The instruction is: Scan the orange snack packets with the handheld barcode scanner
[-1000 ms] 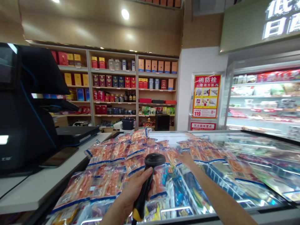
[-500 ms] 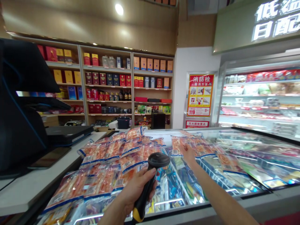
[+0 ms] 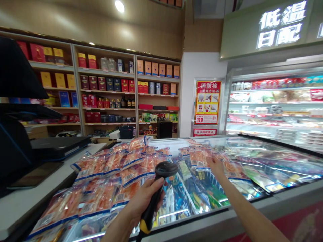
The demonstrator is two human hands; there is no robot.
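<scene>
My left hand (image 3: 147, 198) is wrapped round the handle of a black and yellow barcode scanner (image 3: 153, 195), whose head points forward over the freezer. My right hand (image 3: 215, 167) reaches out over the glass, its fingers closed at the right edge of a clear, blue-edged packet of orange-pink food (image 3: 199, 159). More packets of the same kind (image 3: 230, 168) lie to the right of that hand. A larger heap of such packets (image 3: 93, 198) covers the left part of the freezer top, some overlapping.
The glass-topped chest freezer (image 3: 186, 218) shows bagged goods and wire baskets inside. At left is a counter (image 3: 58, 181) with a phone (image 3: 35, 174) and dark equipment (image 3: 58, 146). Behind stand shelves of boxes (image 3: 107, 109) and a lit chiller (image 3: 275, 101).
My right hand has moved right across the freezer glass, and the packet at its fingers has shifted with it. The view has turned slightly right. My left hand still grips the scanner.
</scene>
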